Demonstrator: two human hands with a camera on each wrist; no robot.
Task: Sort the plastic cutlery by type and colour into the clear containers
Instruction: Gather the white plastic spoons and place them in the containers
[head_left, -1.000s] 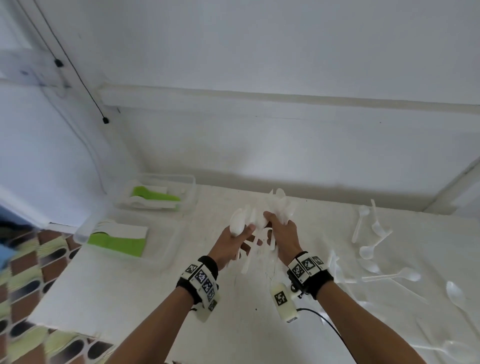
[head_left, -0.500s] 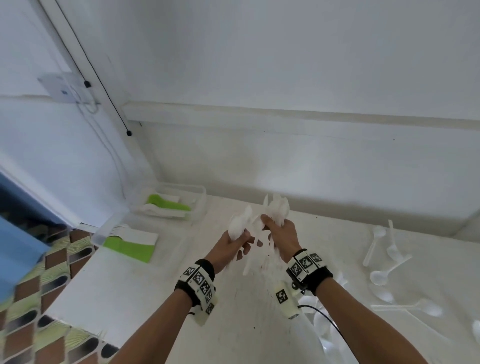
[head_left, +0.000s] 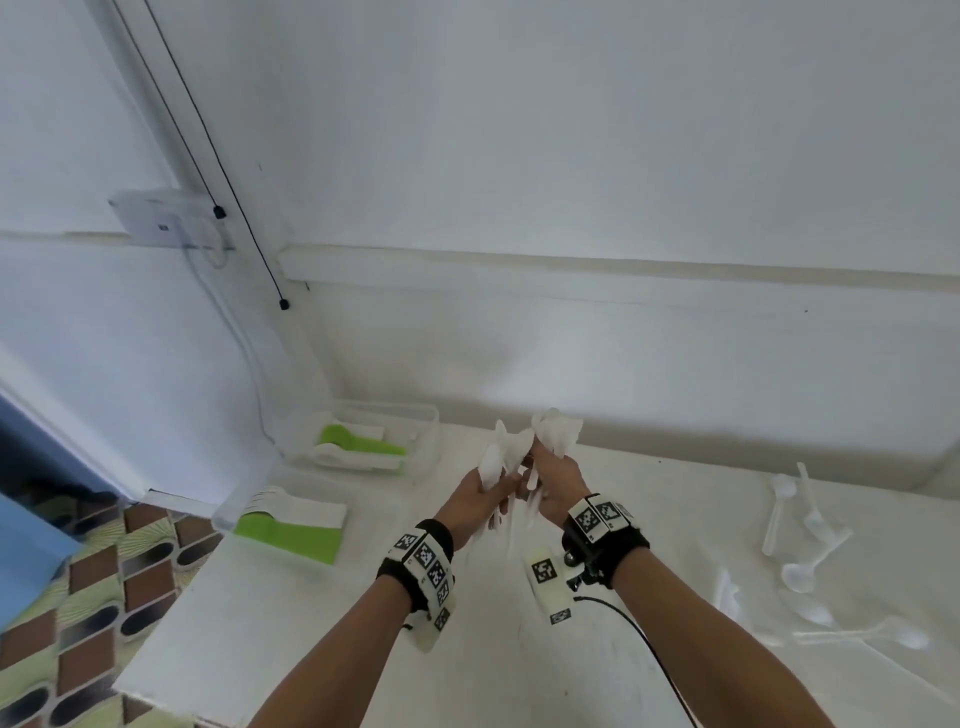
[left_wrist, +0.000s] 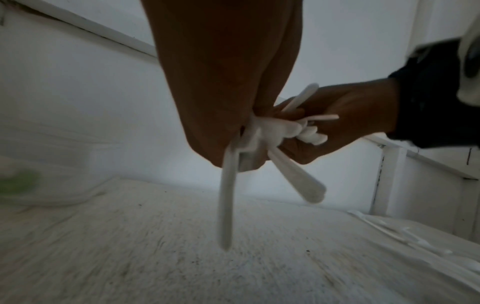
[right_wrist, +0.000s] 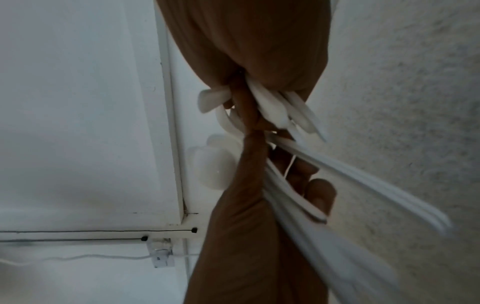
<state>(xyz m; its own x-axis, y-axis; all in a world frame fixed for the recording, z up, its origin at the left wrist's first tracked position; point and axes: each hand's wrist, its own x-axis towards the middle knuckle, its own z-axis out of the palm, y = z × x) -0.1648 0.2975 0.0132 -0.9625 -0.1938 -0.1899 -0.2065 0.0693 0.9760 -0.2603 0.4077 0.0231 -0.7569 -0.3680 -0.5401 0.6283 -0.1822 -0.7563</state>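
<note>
Both hands are raised together above the white table (head_left: 311, 623), each gripping a bunch of white plastic spoons. My left hand (head_left: 480, 499) holds white spoons (head_left: 501, 454) with bowls up and handles (left_wrist: 226, 205) hanging down. My right hand (head_left: 553, 480) grips another bunch of white spoons (head_left: 556, 431), whose handles (right_wrist: 363, 185) stick out below the fist. The two hands touch. A far clear container (head_left: 431, 415) at the back left holds a green spoon (head_left: 358, 441) and white pieces. A nearer clear container (head_left: 223, 512) holds green cutlery (head_left: 285, 538) and white cutlery (head_left: 306, 509).
Several loose white spoons (head_left: 800, 561) lie scattered on the right part of the table. A white wall stands close behind the table. The table's left edge drops to a patterned floor (head_left: 78, 597). A black cable (head_left: 649, 649) runs from my right wrist.
The view has swung right and up, so the containers sit further left. Both hands stay together with the spoon bunches and have risen slightly.
</note>
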